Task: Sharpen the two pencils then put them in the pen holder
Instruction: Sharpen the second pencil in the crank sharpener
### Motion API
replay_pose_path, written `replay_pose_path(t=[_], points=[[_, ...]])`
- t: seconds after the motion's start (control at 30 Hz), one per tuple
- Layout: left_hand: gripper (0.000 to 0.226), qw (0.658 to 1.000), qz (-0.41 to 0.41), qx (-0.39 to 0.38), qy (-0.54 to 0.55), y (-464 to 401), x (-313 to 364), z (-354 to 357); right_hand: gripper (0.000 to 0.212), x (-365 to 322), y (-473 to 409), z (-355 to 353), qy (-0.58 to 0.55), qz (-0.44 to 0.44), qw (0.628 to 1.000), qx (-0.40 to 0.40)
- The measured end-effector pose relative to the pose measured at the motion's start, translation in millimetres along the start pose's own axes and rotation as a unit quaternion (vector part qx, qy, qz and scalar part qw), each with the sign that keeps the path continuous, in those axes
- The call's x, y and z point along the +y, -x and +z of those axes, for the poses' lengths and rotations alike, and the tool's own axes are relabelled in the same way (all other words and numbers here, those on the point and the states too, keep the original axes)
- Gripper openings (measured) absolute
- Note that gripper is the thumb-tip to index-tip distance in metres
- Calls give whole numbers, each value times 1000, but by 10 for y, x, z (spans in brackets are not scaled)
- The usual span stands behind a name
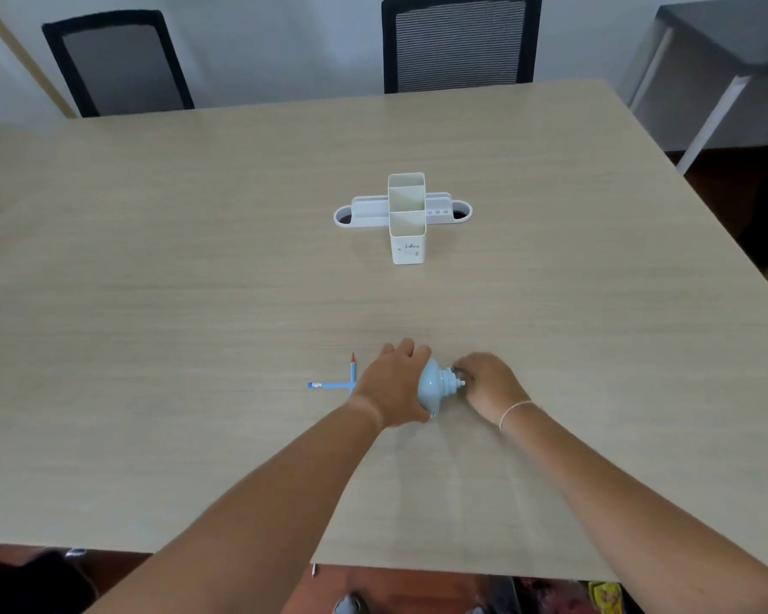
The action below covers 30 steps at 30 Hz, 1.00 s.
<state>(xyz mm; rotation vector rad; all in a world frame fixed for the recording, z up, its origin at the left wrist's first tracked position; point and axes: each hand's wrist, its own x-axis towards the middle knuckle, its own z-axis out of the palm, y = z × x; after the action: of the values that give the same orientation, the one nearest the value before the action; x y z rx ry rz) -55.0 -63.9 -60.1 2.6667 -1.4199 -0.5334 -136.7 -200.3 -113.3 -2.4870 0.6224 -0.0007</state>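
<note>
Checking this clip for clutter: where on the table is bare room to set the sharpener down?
Bare tabletop lies between the pen holder and the hands, and across the whole left side. It is crowded only near the left hand, right hand, sharpener and two crossed pencils.

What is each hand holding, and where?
Left hand grips the blue sharpener round its wide body. Right hand pinches at its narrow stepped end; what is between those fingers cannot be told.
</note>
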Motion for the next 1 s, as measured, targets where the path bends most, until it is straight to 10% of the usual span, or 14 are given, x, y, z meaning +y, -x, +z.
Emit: replay_pose_path(t=[0.43,0.73,1.0], points=[[67,1000,-2,2,2,5,12,3,32,-164,445,-201,-93,-118,976,158],[69,1000,-2,4,-3,0,8,7,21,13,0,10,8,10,1000,-24],[67,1000,-2,4,-4,15,15,-4,26,7,703,6,-77,-100,989,71]])
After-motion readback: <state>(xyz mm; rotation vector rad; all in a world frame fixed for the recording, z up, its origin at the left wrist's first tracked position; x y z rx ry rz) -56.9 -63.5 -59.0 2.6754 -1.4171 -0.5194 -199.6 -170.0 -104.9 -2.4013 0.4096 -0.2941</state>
